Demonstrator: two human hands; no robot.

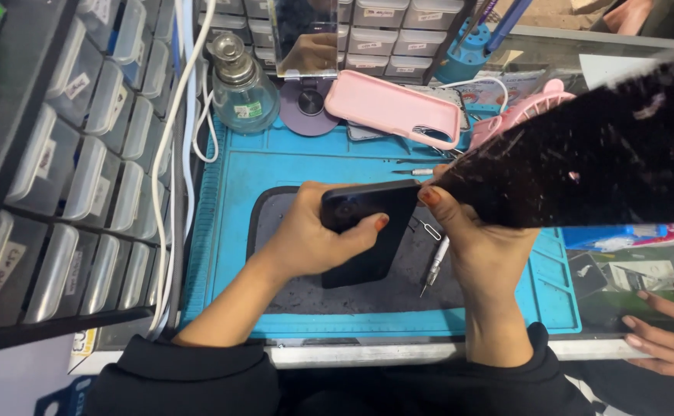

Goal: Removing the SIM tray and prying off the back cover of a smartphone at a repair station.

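My left hand (pixel 306 235) grips a black smartphone (pixel 368 223) by its lower side, thumb across the back, and holds it tilted above a dark grey pad on the blue work mat (pixel 233 177). My right hand (pixel 479 246) pinches the phone's upper right corner with thumb and fingers. A lock of dark hair (pixel 583 154) hangs across the right side and hides part of that hand. A metal screwdriver (pixel 435 266) and a small SIM ejector pin (pixel 432 229) lie on the pad between my hands.
A pink phone case (pixel 391 104), a glass liquid dispenser bottle (pixel 242 88), a small mirror (pixel 304 38) and tweezers (pixel 414 171) sit at the mat's far edge. Parts drawers (pixel 83 169) line the left side. Another person's hands (pixel 664 323) rest at the right.
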